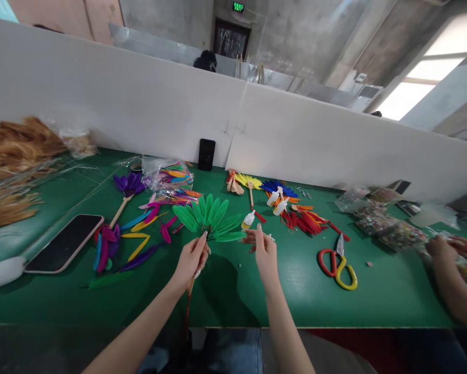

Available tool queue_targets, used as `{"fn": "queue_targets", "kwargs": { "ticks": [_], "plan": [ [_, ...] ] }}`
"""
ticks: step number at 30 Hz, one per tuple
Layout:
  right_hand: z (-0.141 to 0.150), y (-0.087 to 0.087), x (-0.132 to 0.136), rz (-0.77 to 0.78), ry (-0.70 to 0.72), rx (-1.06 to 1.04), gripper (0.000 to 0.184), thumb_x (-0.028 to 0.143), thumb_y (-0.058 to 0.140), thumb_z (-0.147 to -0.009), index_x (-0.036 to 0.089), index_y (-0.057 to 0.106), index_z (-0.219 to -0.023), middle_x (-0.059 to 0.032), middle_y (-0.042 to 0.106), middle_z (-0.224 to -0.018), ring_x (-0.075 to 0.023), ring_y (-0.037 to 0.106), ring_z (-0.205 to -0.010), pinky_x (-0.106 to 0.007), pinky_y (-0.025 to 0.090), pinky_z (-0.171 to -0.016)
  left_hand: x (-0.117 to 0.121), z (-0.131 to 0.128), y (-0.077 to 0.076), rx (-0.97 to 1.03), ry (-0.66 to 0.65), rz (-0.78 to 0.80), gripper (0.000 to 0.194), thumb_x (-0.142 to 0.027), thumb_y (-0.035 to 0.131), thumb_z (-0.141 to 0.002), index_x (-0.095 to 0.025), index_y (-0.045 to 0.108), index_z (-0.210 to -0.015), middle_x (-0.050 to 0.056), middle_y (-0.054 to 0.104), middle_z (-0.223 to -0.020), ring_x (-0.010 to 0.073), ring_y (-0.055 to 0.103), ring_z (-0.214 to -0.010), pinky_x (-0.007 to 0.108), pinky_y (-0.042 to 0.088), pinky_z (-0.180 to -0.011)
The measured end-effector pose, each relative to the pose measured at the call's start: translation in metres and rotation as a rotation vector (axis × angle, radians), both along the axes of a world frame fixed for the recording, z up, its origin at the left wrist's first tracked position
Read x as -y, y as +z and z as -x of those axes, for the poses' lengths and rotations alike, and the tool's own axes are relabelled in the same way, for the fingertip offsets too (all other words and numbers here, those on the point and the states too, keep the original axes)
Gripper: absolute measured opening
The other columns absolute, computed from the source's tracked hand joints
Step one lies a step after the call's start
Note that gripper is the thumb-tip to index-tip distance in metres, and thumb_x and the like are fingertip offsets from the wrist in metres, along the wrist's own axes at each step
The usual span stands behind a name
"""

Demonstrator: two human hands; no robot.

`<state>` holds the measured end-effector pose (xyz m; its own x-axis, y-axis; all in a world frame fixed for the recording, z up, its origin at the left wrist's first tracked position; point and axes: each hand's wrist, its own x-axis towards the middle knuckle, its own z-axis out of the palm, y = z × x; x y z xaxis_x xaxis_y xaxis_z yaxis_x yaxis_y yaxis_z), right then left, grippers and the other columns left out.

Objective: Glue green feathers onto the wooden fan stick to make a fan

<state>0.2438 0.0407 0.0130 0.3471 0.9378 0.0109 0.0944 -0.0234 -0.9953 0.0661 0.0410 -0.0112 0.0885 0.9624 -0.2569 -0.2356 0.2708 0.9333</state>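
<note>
I can count three white bottles (248, 221), one pair of scissors (339, 246) and one green feather fan (209, 209), held over the counter (295, 296). The left hand (193, 259) pinches the fan at its feathers' base, while the right hand (265, 252), thumb raised and fingers loosely parted, sits unladen by the rightmost feather, touching or not I can't tell. Bright green, the feathers splay wide.
</note>
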Motion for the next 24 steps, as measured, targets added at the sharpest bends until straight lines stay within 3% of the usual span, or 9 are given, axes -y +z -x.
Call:
{"fn": "queue_targets", "kwargs": {
  "ticks": [3, 6, 12, 15, 24],
  "plan": [
    [0.005, -0.009, 0.004, 0.031, 0.014, -0.035, 0.062, 0.068, 0.041, -0.075, 0.011, 0.065, -0.081, -0.0121, 0.07, -0.071, -0.0222, 0.066, -0.064, -0.024, 0.041, -0.041, -0.001, -0.001, 0.002, 0.014, 0.006, 0.008, 0.044, -0.055, 0.052, -0.078, -0.015, 0.049, -0.061, -0.008, 0.036, -0.035, 0.003, 0.026, -0.023, 0.014, 0.017, -0.025],
    [0.015, -0.018, 0.011, 0.058, 0.122, -0.051, 0.059, 0.065, 0.041, -0.078, 0.012, 0.066, -0.082, -0.0117, 0.07, -0.073, -0.0219, 0.066, -0.067, -0.023, 0.041, -0.041, -0.001, -0.003, 0.004, 0.029, 0.016, 0.003, 0.044, -0.055, 0.052, -0.078, -0.015, 0.049, -0.061, -0.008, 0.036, -0.036, 0.0031, 0.026, -0.023, 0.014, 0.016, -0.025],
    [0.041, -0.038, 0.024, 0.053, 0.37, -0.156, 0.056, 0.055, 0.052, -0.078, 0.015, 0.054, -0.116, -0.0097, 0.066, -0.091, -0.0219, 0.063, -0.081, -0.025, 0.05, -0.051, -0.002, -0.011, 0.01, 0.072, 0.005, -0.035, 0.041, -0.055, 0.051, -0.08, -0.016, 0.05, -0.068, -0.009, 0.035, -0.036, 0.0041, 0.027, -0.025, 0.015, 0.019, -0.027],
    [0.052, -0.042, 0.026, 0.039, 0.449, -0.202, 0.054, 0.05, 0.054, -0.079, 0.018, 0.049, -0.122, -0.0079, 0.064, -0.095, -0.0196, 0.061, -0.082, -0.027, 0.052, -0.057, -0.003, -0.016, 0.014, 0.103, 0.011, -0.054, 0.042, -0.057, 0.049, -0.08, -0.016, 0.05, -0.067, -0.008, 0.036, -0.038, 0.0045, 0.029, -0.028, 0.016, 0.022, -0.03],
    [0.059, -0.039, 0.02, 0.005, 0.468, -0.293, 0.047, 0.046, 0.055, -0.08, 0.02, 0.051, -0.119, -0.0049, 0.062, -0.088, -0.0144, 0.058, -0.072, -0.025, 0.048, -0.059, -0.002, -0.02, 0.016, 0.096, 0.006, -0.019, 0.057, -0.065, 0.043, -0.078, -0.016, 0.042, -0.048, -0.005, 0.035, -0.036, 0.0051, 0.031, -0.03, 0.018, 0.021, -0.031]
  ]
}}
